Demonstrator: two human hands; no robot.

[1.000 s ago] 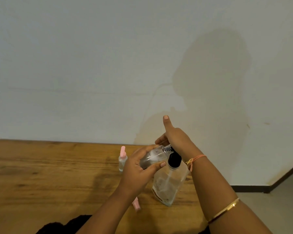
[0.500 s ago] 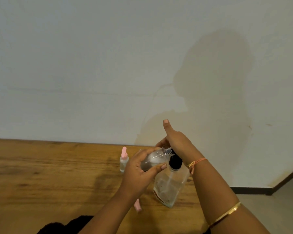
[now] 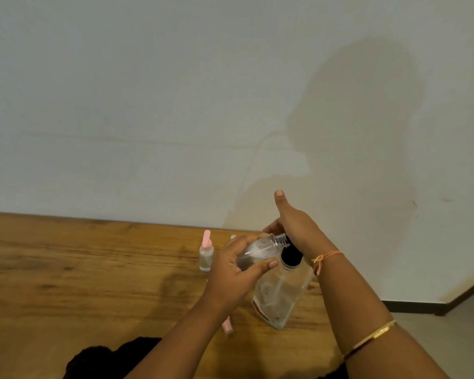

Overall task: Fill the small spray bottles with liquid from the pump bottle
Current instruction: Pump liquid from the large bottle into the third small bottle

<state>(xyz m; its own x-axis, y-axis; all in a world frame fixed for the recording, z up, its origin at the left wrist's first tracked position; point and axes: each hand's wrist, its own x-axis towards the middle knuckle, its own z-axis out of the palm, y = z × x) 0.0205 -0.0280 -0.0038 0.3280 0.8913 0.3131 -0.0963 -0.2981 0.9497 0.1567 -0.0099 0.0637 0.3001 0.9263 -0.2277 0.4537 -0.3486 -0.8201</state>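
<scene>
Tilted spray bottle (image 3: 260,250) in left hand (image 3: 236,272), apparently uncapped

One head view – forward and down, close over table (image 3: 93,283) (wall (image 3: 175,105) behind).

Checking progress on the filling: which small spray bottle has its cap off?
The small bottle tilted in the left hand; its threaded neck is bare, while the standing bottle wears a pink top.
</scene>
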